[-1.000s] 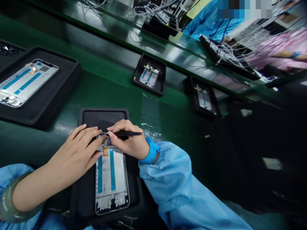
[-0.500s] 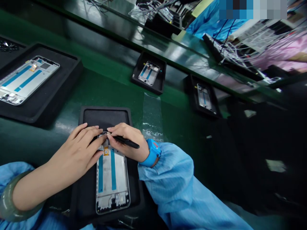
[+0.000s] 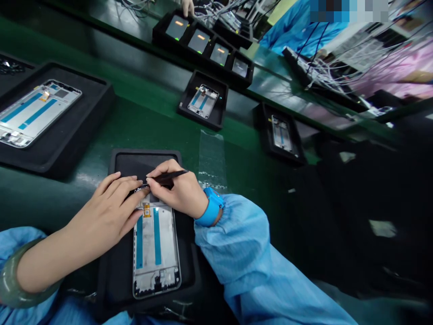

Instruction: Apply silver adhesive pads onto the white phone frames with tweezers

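Note:
A phone frame (image 3: 155, 248) with two blue strips lies in a black foam tray (image 3: 117, 271) in front of me. My left hand (image 3: 108, 212) rests on the frame's top left corner, fingers stretched out and pressing down. My right hand (image 3: 176, 189) is closed round black tweezers (image 3: 167, 177), whose tip meets the frame's top edge beside my left fingertips. A small orange flex tab (image 3: 146, 210) shows just below the fingers. The top of the frame is hidden by both hands.
On the green belt (image 3: 149, 122) stand more black trays with phone frames: one at left (image 3: 37, 113), one at centre back (image 3: 202, 100), one to the right (image 3: 280, 133). A clear film strip (image 3: 211, 155) lies beside my tray. Lit devices (image 3: 199, 40) and cables sit behind; another person's hand (image 3: 187, 6) is there.
The tweezers have swung up, their rear end now pointing up and right instead of down and right. My view has shifted, bringing a row of lit devices into sight at the back.

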Demonstrator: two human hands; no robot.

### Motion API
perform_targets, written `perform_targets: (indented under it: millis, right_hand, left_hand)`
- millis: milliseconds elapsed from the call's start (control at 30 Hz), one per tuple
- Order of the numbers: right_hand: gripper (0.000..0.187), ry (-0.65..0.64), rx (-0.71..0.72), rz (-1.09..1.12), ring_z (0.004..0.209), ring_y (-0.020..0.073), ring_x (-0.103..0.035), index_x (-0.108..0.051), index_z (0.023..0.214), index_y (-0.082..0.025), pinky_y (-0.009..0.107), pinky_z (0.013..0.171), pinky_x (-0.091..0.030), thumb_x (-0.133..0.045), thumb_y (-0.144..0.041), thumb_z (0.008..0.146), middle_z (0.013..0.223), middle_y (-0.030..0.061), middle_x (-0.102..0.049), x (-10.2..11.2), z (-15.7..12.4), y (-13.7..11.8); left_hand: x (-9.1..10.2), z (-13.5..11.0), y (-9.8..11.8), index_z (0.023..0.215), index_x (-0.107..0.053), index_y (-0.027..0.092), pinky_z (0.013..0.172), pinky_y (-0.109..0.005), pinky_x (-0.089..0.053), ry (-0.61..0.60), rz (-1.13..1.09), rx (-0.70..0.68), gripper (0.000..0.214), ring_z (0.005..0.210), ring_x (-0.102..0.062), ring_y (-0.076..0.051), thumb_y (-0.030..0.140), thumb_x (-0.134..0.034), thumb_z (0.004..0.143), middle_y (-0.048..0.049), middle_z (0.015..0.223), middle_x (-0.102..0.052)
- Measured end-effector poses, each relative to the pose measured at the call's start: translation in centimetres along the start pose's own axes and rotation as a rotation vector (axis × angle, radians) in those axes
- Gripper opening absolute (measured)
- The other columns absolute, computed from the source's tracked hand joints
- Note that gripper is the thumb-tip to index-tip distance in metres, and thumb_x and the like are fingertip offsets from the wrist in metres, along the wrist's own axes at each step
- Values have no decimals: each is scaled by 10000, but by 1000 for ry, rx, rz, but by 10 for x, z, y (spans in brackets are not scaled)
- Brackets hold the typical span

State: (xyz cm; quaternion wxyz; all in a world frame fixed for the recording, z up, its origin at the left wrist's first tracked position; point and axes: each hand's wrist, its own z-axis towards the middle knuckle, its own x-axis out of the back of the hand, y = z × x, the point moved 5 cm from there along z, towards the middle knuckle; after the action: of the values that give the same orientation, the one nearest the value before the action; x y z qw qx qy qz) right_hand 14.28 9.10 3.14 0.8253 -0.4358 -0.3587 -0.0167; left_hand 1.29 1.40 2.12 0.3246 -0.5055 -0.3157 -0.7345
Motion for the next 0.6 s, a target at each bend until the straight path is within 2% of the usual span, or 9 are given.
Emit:
perform_targets:
  millis: [267, 433, 600]
  right_hand:
    - [77, -43, -104, 65, 565, 68, -574, -522, 828, -185, 199, 568, -480, -565, -246, 841, 781, -17, -590, 7, 5, 4]
    - [91, -89, -83, 28, 641, 99, -611, -530, 870, -183, 218, 598, -485, -550, -271, 855, 803, -2, -614, 3, 6, 5]
    - [89, -45, -15, 42, 683, 101, -627, -540, 876, -175, 211, 625, -499, -553, -262, 864, 817, 2, -614, 1, 6, 2]
  left_hand:
    - [0, -1, -2, 1215, -550, 123, 1041, -525, -382, 10, -32, 12, 336, 1145, -540, -284, 262, -483, 916, -140, 1179, -585]
    - [1, -1, -2, 1219, -546, 126, 1045, -523, -380, 9, -27, 16, 337, 1141, -540, -279, 264, -475, 920, -136, 1169, -587]
    - [1, -1, -2, 1204, -556, 120, 1044, -518, -379, 7, -19, 7, 330, 1141, -540, -283, 256, -477, 914, -141, 1169, -586]
